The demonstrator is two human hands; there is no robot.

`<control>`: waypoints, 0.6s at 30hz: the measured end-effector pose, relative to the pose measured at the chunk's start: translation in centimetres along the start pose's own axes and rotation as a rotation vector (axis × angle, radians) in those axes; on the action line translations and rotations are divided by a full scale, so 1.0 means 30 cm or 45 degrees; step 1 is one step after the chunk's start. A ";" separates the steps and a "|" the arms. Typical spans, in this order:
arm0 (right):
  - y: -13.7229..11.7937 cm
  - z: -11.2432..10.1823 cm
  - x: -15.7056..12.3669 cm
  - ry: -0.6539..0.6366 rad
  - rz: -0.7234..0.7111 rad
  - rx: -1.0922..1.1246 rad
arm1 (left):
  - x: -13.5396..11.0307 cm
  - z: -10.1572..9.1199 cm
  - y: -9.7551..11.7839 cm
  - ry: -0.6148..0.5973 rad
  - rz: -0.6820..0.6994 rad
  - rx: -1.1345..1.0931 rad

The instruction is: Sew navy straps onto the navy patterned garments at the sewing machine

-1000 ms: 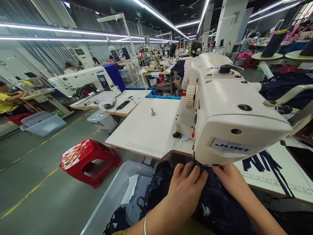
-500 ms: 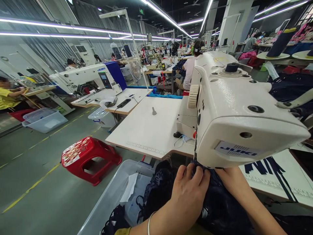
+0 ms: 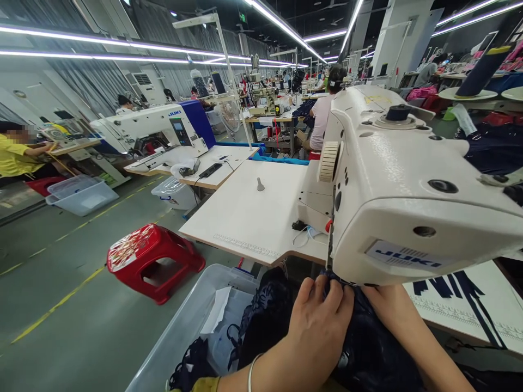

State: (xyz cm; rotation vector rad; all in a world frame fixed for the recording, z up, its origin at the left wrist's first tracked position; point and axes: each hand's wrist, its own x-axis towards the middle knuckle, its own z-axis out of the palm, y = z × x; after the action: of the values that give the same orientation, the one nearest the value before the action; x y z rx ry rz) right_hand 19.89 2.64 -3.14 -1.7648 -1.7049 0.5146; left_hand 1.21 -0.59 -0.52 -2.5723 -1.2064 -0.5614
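Note:
Dark navy fabric (image 3: 376,343), with shiny parts, hangs in front of me below the head of a white JUKI sewing machine (image 3: 408,190). My left hand (image 3: 321,324), with a bangle on its wrist, has its fingers curled and pressed onto the fabric close by the needle area. Beneath the machine head, my right hand (image 3: 388,305) reaches in at the fabric's other side; its fingertips are hidden behind the machine and cloth. The stitching point itself is also covered.
A clear plastic bin (image 3: 171,337) with lacy dark pieces stands at lower left, near a red stool (image 3: 153,258). A small metal tool (image 3: 260,185) lies on the white table (image 3: 241,218). Navy strips (image 3: 469,294) lie on the right. Other people sit at machines farther off.
The view has turned slightly left, so the machine and surroundings sit a little farther right. Both hands stay at the fabric by the machine head, with hardly any visible movement.

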 end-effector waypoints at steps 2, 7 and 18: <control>0.005 0.005 0.002 0.041 -0.031 -0.012 | 0.000 -0.001 0.000 0.000 -0.014 0.013; 0.011 0.015 0.005 0.058 -0.033 -0.004 | 0.001 -0.010 -0.009 -0.035 -0.032 -0.033; 0.002 0.005 -0.001 0.011 0.000 0.032 | 0.007 -0.010 -0.023 -0.076 -0.035 -0.134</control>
State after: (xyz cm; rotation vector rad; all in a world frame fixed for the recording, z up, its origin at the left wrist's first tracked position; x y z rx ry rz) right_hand 19.83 2.62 -3.31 -1.7472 -1.6855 0.5253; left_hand 0.71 -0.13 -0.12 -2.6817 -1.2661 -0.5722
